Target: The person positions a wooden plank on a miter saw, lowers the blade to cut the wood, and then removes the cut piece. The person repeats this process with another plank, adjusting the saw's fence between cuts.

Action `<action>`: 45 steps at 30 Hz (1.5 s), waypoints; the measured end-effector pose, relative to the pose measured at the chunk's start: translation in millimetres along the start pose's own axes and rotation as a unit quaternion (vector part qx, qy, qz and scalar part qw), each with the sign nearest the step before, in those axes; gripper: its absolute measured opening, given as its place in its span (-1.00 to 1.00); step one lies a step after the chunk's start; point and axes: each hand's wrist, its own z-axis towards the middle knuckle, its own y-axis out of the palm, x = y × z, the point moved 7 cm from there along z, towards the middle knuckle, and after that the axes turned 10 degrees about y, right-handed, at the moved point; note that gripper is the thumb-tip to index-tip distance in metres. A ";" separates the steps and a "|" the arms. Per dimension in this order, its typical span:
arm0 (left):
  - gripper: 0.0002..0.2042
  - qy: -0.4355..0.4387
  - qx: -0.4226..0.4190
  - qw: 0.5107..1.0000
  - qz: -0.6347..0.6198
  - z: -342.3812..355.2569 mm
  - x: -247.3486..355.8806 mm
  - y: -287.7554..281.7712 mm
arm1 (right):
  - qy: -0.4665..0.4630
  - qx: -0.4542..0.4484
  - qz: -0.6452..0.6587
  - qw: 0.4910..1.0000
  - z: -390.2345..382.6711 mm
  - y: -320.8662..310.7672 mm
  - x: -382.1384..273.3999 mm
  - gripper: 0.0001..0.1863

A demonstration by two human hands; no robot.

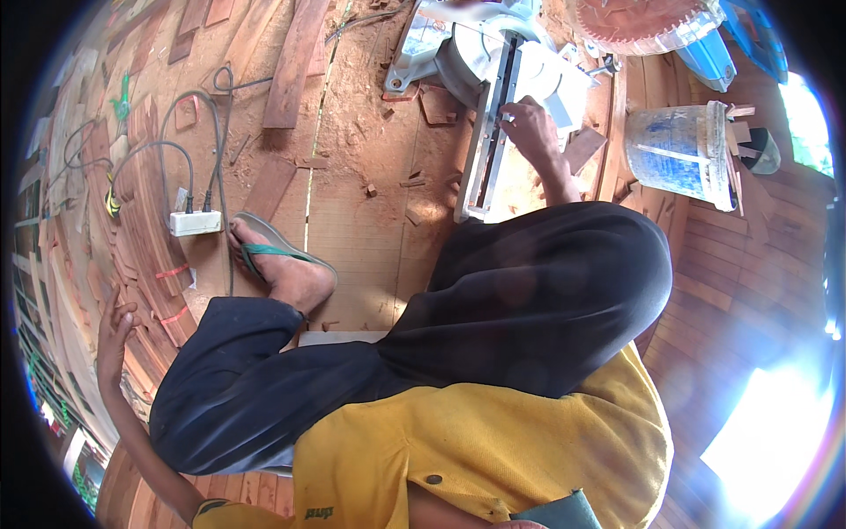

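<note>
My right grip [530, 123] bends over the long, slotted grey metal bar [486, 167]; I can't tell if it holds anything. My left grip [118, 331] hangs open.

Sawdust-strewn brown plank floor [709, 304], glaring white daylight [767, 441] at the lower right

Your yellow shirt [529, 432] has small dark letters [319, 512] on it. You can't clearly read the bucket's [677, 159] worn marks.
</note>
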 end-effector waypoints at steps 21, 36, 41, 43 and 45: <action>-0.25 0.006 -0.003 1.000 0.011 -2.4 7.6 -2.5 | -0.132 -0.066 -0.067 0.987 30.7 10.2 -16.3 -0.86; 0.04 0.105 0.283 0.953 0.028 -53.5 59.4 -85.6 | -0.178 0.005 -0.037 0.983 44.7 29.5 -28.2 -0.89; 0.12 0.067 0.452 0.889 0.026 -124.6 -18.8 -226.1 | -0.147 0.015 -0.046 0.988 37.4 33.1 -9.0 -0.88; -0.28 -0.001 0.475 0.880 -0.004 -159.4 -75.8 -294.8 | -0.144 0.016 -0.033 0.989 28.1 25.5 -5.2 -0.87; -0.56 0.064 0.348 0.890 0.288 -189.1 -92.1 -347.1 | -0.144 0.012 -0.018 0.989 21.4 20.5 -8.1 -0.86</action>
